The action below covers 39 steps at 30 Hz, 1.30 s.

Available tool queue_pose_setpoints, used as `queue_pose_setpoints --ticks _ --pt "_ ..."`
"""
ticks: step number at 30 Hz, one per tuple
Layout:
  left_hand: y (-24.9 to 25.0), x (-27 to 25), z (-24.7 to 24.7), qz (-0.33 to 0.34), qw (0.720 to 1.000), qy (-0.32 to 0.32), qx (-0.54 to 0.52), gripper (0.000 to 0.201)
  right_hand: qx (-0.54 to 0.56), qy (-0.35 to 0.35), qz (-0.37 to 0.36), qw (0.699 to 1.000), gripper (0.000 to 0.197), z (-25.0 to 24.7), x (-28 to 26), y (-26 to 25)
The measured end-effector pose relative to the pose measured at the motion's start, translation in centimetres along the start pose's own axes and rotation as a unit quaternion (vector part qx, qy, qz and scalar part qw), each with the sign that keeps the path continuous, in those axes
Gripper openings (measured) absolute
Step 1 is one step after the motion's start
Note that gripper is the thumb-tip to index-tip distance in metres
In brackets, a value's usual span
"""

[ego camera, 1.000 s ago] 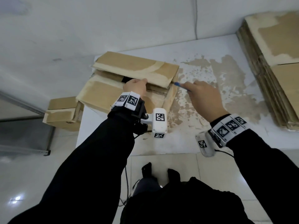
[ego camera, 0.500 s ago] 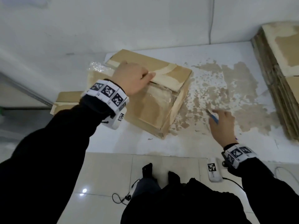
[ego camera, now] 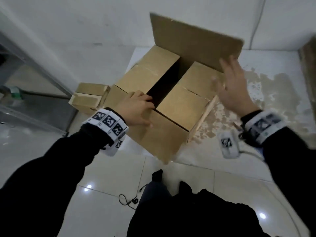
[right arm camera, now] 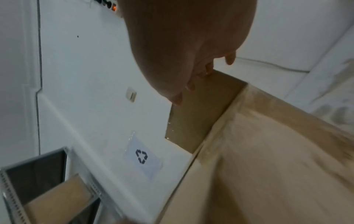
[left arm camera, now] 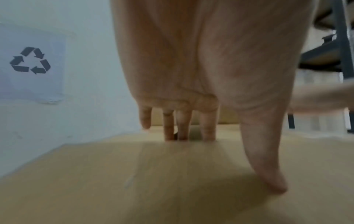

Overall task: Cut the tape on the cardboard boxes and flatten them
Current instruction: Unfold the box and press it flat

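Note:
A brown cardboard box (ego camera: 184, 103) stands on the left corner of the white table (ego camera: 282, 69), top flaps open and a dark gap between the two inner flaps. Its far flap (ego camera: 196, 40) stands raised. My left hand (ego camera: 136, 108) holds the box's near rim, fingers (left arm camera: 184, 125) dipping into the gap and thumb lying on the near flap (left arm camera: 172, 174). With spread fingers, my right hand (ego camera: 234, 86) touches the raised flap's right corner; in the right wrist view its fingertips (right arm camera: 203, 72) meet that flap (right arm camera: 199, 115). No cutter is in view.
Two smaller cardboard boxes (ego camera: 89, 98) sit beyond the table's left end, beside a metal shelf frame (ego camera: 34, 93). Flattened cardboard (ego camera: 307, 65) is stacked at the right edge. The tabletop is worn in brown patches. A cable (ego camera: 128, 200) lies on the tiled floor.
The box has been turned and its flaps have come open, the far one lifted. My right hand no longer holds the blue cutter and has risen to that flap. My left hand moved to the near rim.

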<state>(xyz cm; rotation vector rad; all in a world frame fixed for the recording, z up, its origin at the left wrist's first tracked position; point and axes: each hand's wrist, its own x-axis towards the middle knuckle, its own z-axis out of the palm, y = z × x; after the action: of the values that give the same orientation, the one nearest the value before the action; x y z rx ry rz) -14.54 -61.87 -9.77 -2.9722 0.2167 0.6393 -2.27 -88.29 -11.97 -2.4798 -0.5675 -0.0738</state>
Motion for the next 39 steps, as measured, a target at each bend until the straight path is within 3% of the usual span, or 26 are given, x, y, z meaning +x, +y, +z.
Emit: queue_pose_setpoints --ticks 3,7,10,12,14,16,17,20,23,26,28,30,32,34,37,39 --pt "-0.5 1.3 0.2 0.062 0.997 0.025 0.043 0.068 0.011 -0.091 0.072 0.993 0.056 -1.9 4.8 1.1" --pt "-1.1 2.1 0.3 0.099 0.993 0.001 0.061 0.064 0.001 -0.276 0.170 0.946 0.069 -0.9 8.0 2.7" --pt "-1.4 2.4 0.7 0.105 0.992 -0.006 0.076 0.072 -0.089 -0.283 0.181 0.938 0.076 -0.3 9.0 1.3" --pt "-1.3 2.6 0.8 0.114 0.990 -0.002 0.088 0.078 -0.171 -0.270 0.132 0.938 0.068 0.3 8.6 -1.7" --pt "-1.0 3.0 1.0 0.123 0.988 0.026 0.086 0.079 -0.224 -0.332 0.009 0.916 0.056 2.1 7.4 -5.8" --pt "-0.7 3.2 1.0 0.128 0.989 0.036 0.067 0.072 -0.229 -0.419 -0.002 0.878 0.062 3.2 5.9 -9.3" --pt "-0.5 3.4 1.1 0.130 0.989 0.038 0.058 0.068 -0.251 -0.423 -0.013 0.871 0.067 2.7 5.3 -10.5" --pt "-0.4 3.7 1.4 0.140 0.988 0.053 0.047 0.065 -0.257 -0.269 -0.051 0.927 0.082 -2.0 3.4 -11.6" --pt "-0.5 4.0 2.1 0.147 0.984 0.078 0.059 0.068 -0.239 -0.192 0.050 0.950 0.081 -8.1 -0.9 -10.0" --pt "-0.4 4.1 1.9 0.149 0.980 0.095 0.093 0.076 -0.219 -0.242 0.242 0.914 0.094 -8.6 -5.7 -8.3" --pt "-0.8 3.7 1.1 0.136 0.978 0.095 0.123 0.085 -0.049 -0.275 0.357 0.891 0.115 -5.8 -6.9 -7.5" --pt "-1.9 2.6 -0.2 0.119 0.975 0.132 0.129 0.089 0.122 -0.236 0.426 0.865 0.124 -2.5 -6.6 -6.4" --pt "-4.0 1.5 -1.7 0.084 0.969 0.210 0.103 0.080 0.239 -0.176 0.469 0.832 0.094 0.5 -5.4 -5.4" --pt "-7.3 1.0 -3.1 0.014 0.962 0.255 0.095 0.067 0.268 -0.146 0.484 0.820 0.070 2.6 -4.5 -4.2" --pt "-13.1 2.0 -3.7 -0.104 0.978 0.165 0.075 0.063 0.233 -0.117 0.469 0.844 0.039 4.3 -3.7 -3.6" --pt "-15.8 3.5 -2.6 -0.119 0.991 0.067 -0.006 0.063 0.241 -0.084 0.460 0.850 0.033 4.4 -3.9 -3.8"
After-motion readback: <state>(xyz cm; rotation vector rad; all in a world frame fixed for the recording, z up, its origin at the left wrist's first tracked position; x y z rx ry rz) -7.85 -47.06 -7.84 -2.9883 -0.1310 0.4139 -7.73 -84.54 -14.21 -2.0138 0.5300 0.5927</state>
